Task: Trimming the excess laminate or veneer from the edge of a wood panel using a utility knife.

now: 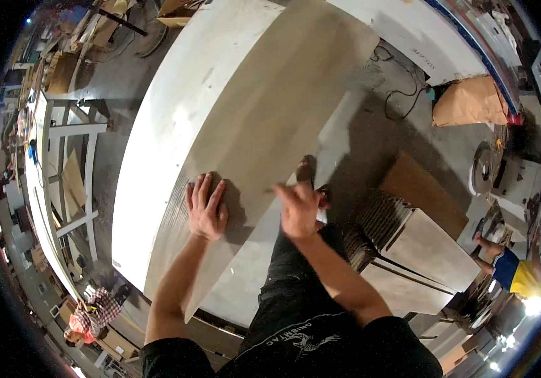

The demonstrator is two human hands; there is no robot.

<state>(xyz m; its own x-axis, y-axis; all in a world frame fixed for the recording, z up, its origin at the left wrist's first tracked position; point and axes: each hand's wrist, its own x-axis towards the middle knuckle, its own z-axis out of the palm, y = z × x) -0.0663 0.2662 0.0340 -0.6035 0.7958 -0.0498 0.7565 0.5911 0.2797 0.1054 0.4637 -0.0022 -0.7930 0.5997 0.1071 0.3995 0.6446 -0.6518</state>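
You seem to be at the steadying-and-wiping or checking step on the long grey-brown board [283, 113] – that is a judgement from how your hands lie. Your left hand [205, 214] rests palm down on the board's near half, fingers slightly spread and pointing toward 12 o'clock, gripping nothing. Your right hand [299, 211] is at the board's 4 o'clock edge, blurred, fingers partly curled with one reaching toward 9 o'clock; you can't tell from this view whether it pinches anything, or whether it touches the edge or hovers just above.

The next move probably calls for firm, even pressure from your left palm while your right hand follows that edge without catching it.

The board lies flat over the white table [182, 107], directly in front of you. Its long axis runs from 7 o'clock, beside your left forearm, to 1 o'clock at the far end – the bend in its sides may be partly the lens. Well apart, at 4 o'clock, sits a stack of pale panels [434, 249].
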